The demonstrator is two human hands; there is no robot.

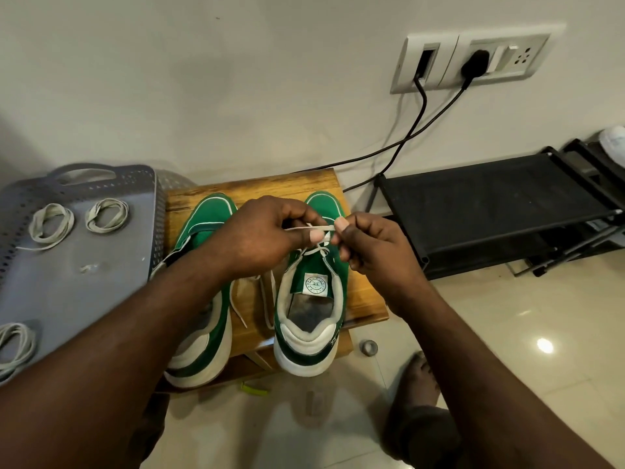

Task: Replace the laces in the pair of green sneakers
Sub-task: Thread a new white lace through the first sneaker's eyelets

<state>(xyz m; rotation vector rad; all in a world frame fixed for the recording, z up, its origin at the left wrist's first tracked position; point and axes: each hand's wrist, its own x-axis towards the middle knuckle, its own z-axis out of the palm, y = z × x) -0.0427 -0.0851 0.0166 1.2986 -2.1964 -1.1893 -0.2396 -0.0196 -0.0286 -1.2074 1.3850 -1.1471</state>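
Note:
Two green sneakers with white soles stand side by side on a small wooden stool point(363, 299), toes toward the wall. Both my hands hover over the right sneaker point(309, 316). My left hand point(267, 235) pinches one part of its white lace point(318, 229), and my right hand point(368, 242) pinches the other part close by. The lace runs down to the eyelets just above the tongue label. My left forearm covers much of the left sneaker point(206, 218). A loose lace end point(236, 308) hangs between the two shoes.
A grey perforated tray point(84, 265) on the left holds three coiled white laces. A black shoe rack point(490, 204) stands to the right, with cables running from the wall sockets point(473, 62) above it. My foot point(419, 380) and a small roll of tape point(368, 347) are on the tiled floor.

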